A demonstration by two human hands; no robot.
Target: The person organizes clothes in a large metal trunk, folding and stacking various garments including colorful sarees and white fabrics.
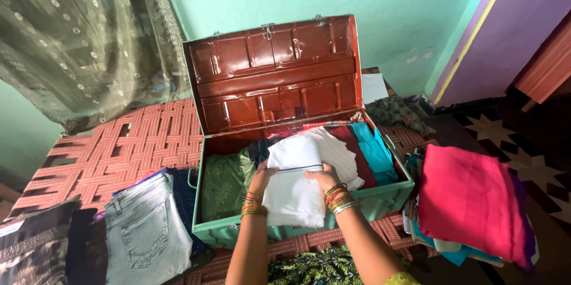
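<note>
Your hands holding a folded white cloth (295, 181) over the open metal trunk (285, 112).
Your left hand (262, 175) and right hand (323, 176) each grip a side of the cloth, above the clothes packed inside; jeans (146, 231) lie left, pink cloth (470, 202) right.

A green trunk (380, 199) with a reddish-brown lid (276, 71) is shown. Inside it, white cloth (294, 181) is seen beside patterned green fabric (225, 184); right of it, pink cloth (470, 202).

A home bedroom: woven cot (143, 142), metal clothes trunk (279, 77), curtain (77, 35), painted walls (369, 0).
</note>
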